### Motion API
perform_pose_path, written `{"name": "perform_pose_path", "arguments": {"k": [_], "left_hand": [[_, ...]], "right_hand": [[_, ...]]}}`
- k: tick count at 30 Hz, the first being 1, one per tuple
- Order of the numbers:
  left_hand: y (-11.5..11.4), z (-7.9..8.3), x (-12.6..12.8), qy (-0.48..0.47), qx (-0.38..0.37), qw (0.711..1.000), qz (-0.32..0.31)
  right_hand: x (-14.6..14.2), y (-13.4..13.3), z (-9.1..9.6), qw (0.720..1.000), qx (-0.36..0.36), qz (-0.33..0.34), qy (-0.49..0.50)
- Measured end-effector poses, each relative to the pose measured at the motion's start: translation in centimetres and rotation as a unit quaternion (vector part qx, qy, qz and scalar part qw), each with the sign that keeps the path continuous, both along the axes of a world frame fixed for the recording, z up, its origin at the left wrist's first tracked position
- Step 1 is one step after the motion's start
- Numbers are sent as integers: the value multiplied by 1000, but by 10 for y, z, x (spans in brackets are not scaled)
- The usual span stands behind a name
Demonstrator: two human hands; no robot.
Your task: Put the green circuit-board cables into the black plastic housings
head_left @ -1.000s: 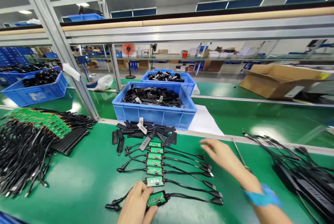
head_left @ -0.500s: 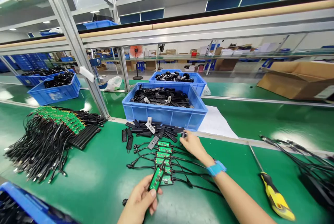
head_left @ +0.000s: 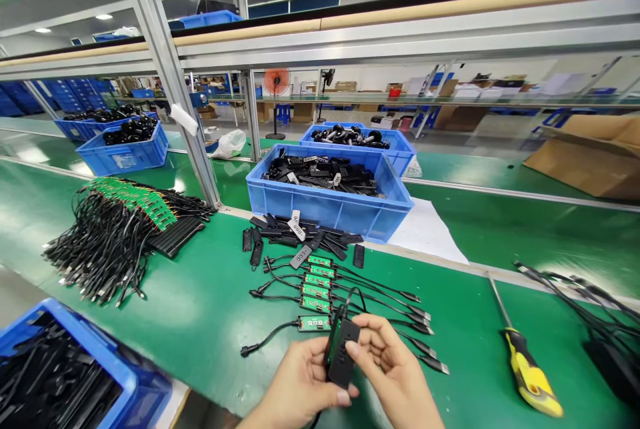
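Near the front of the bench, my left hand [head_left: 303,375] is closed around a green circuit board [head_left: 332,343] with a black cable, seen nearly edge-on. My right hand [head_left: 393,365] pinches a black plastic cover [head_left: 345,355] with button holes, held up against the face of the board. Whether the two are joined cannot be made out. Just behind my hands several cabled circuit boards [head_left: 315,290] lie in a column, their plugs pointing right. Past them is a loose pile of black covers [head_left: 280,232], a few turned pale side up.
A blue bin of covers [head_left: 327,209] stands behind the pile. To the left lies a heap of cabled boards [head_left: 115,235], with another blue bin [head_left: 133,382] at the front left. A yellow-black screwdriver [head_left: 530,375] and dark cables [head_left: 575,295] lie to the right.
My right hand has come back from the cover pile with a black cover and met my left hand. The board has turned from face-up to edge-on. The view has shifted left and down.
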State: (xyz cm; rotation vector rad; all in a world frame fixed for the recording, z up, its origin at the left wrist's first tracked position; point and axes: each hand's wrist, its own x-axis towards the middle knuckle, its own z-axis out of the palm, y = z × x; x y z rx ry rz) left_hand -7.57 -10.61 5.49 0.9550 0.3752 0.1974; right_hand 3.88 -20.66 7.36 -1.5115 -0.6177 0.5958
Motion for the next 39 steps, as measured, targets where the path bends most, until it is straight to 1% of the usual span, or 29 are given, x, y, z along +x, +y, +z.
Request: {"name": "perform_pose_path", "arguments": {"k": [3, 6, 8, 10, 13, 15, 17, 19, 22, 25, 27, 28, 29, 30, 31, 33, 35, 36, 37, 39], "left_hand": [[-1, 2, -3, 7, 19, 1000, -11], [-3, 3, -5, 11, 43, 999, -6], [-4, 2, -5, 18, 61, 998, 3], [-5, 0, -5, 29, 99, 995, 12], [-5, -5, -8, 27, 182, 983, 5], [-4, -6, -10, 31, 250, 968, -16], [-4, -6, -12, 48, 323, 944, -40], [-5, -6, -12, 63, 387, 918, -64], [-8, -11, -9, 72, 428, 897, -81], [-10, -20, -4, 72, 458, 882, -81], [-9, -27, -2, 63, 493, 864, -76], [-7, -30, -1, 55, 514, 854, -67], [-3, -33, -1, 47, 537, 841, -52], [1, -36, -1, 39, 563, 825, -30], [7, -39, -1, 36, 593, 805, -4], [23, -45, -1, 49, 654, 753, 51], [41, -52, -2, 84, 699, 705, 84], [49, -55, -2, 101, 713, 688, 86], [56, -58, -3, 116, 722, 678, 81], [63, -61, -3, 142, 725, 670, 68]], "right_hand": [[-6, -1, -12, 1000, 5, -5, 11], [-6, -2, -20, 1000, 9, -19, 17], [-5, -2, -23, 1000, 2, 2, 18], [-3, -2, -24, 999, -1, 27, 31], [1, -2, -22, 998, -3, 36, 60], [3, -3, -18, 996, -19, 59, 57], [6, -4, -15, 995, -36, 82, 35], [7, -4, -15, 996, -39, 81, 4], [6, -4, -17, 996, -44, 64, -45], [2, -3, -19, 993, -57, 49, -91], [6, -6, -14, 990, -65, 29, -121], [11, -10, -9, 985, -81, 9, -155], [20, -15, -3, 974, -104, -19, -199], [33, -22, 6, 958, -132, -55, -248], [49, -32, 16, 935, -168, -98, -298], [90, -58, 38, 892, -224, -181, -348], [135, -89, 57, 844, -287, -245, -380], [158, -105, 63, 819, -318, -269, -395], [178, -120, 66, 794, -348, -285, -409], [213, -144, 66, 755, -404, -291, -427]]}}
